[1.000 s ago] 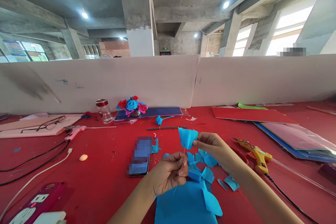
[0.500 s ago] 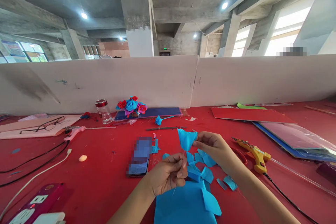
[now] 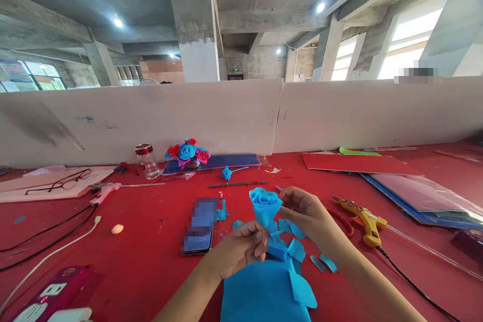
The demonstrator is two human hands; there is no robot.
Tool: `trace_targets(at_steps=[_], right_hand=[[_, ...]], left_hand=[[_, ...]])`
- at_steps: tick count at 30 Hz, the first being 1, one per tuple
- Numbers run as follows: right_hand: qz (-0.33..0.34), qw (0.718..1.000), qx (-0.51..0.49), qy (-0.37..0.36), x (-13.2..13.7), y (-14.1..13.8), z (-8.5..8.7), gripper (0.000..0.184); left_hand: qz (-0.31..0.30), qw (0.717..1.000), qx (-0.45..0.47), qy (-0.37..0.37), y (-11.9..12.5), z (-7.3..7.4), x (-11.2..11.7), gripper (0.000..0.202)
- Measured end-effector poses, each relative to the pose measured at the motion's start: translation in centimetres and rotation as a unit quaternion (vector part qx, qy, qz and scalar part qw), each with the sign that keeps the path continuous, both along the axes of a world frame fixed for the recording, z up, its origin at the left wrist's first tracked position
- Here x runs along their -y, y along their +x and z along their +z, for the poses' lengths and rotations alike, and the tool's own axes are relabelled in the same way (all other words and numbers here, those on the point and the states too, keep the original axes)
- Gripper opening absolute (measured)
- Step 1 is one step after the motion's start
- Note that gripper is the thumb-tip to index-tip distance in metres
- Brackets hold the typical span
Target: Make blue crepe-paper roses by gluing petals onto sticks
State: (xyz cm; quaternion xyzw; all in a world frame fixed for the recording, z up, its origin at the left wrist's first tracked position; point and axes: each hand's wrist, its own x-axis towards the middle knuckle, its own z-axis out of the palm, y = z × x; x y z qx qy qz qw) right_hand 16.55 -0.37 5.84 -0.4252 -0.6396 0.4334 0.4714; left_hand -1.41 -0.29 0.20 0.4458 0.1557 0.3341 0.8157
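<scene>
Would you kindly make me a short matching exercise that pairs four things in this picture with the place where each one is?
Things
1. Blue paper rose
2. Yellow glue gun
3. Eyeglasses
4. Smartphone

Places
A. Lying on a pale pink board
B. Screen up on the red tabletop
C. Held in the left hand
D. To the right of the right hand

Right pairs: 1-C, 2-D, 3-A, 4-B

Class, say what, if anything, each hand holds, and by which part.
The left hand pinches the blue paper flower at its narrow lower end; the right hand is at its rim, grip unclear.
</scene>
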Motion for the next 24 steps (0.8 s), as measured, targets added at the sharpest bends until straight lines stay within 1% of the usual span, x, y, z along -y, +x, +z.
trace_targets(at_steps=[3, 5, 7, 10, 13, 15, 16, 17, 18, 20, 21, 22, 23, 24], right_hand=[[-0.014, 0.998, 0.055, 0.016, 0.6, 0.1, -0.1, 0.029], [-0.028, 0.995, 0.091, 0.034, 0.9, 0.3, -0.3, 0.028], [-0.036, 0.992, 0.112, 0.043, 1.3, 0.6, -0.7, 0.028], [-0.031, 0.993, 0.104, 0.038, 2.0, 1.1, -1.6, 0.030], [-0.035, 0.992, 0.118, 0.033, 2.9, 2.1, -2.7, 0.033], [-0.083, 0.980, 0.177, 0.049, 3.1, 3.5, -3.6, 0.031], [-0.127, 0.965, 0.218, 0.067, 3.0, 4.6, -4.1, 0.029], [-0.182, 0.943, 0.261, 0.100, 2.7, 6.0, -4.6, 0.027], [-0.247, 0.909, 0.310, 0.131, 2.3, 7.5, -5.2, 0.026], [-0.383, 0.814, 0.397, 0.183, 1.3, 11.1, -6.6, 0.030], [-0.433, 0.764, 0.445, 0.176, 0.8, 12.9, -7.4, 0.031], [-0.443, 0.733, 0.495, 0.148, 0.2, 14.7, -8.2, 0.031], [-0.446, 0.721, 0.517, 0.119, -0.3, 16.3, -8.9, 0.030], [-0.440, 0.735, 0.507, 0.099, -0.7, 17.6, -9.5, 0.030]], left_hand=[[0.022, 0.997, -0.041, 0.063, 0.1, 0.2, 0.1, 0.025], [0.042, 0.990, -0.072, 0.112, 0.2, 0.5, 0.2, 0.028], [0.070, 0.978, -0.114, 0.160, 0.2, 0.9, 0.2, 0.030], [0.119, 0.954, -0.163, 0.220, 0.3, 1.3, 0.2, 0.031], [0.138, 0.936, -0.186, 0.266, 0.2, 1.0, 0.0, 0.034], [0.137, 0.927, -0.197, 0.290, 0.2, 0.6, -0.1, 0.033], [0.135, 0.923, -0.199, 0.300, 0.2, 0.4, -0.2, 0.032], [0.134, 0.920, -0.201, 0.309, 0.2, 0.2, -0.2, 0.030], [0.134, 0.917, -0.202, 0.318, 0.2, 0.1, -0.3, 0.029], [0.141, 0.909, -0.204, 0.334, 0.1, 0.0, -0.3, 0.030], [0.147, 0.904, -0.206, 0.344, 0.1, 0.0, -0.3, 0.031], [0.155, 0.899, -0.210, 0.353, 0.1, -0.1, -0.4, 0.030], [0.162, 0.893, -0.216, 0.361, 0.1, -0.1, -0.4, 0.029], [0.169, 0.888, -0.220, 0.368, 0.1, -0.2, -0.5, 0.027]])
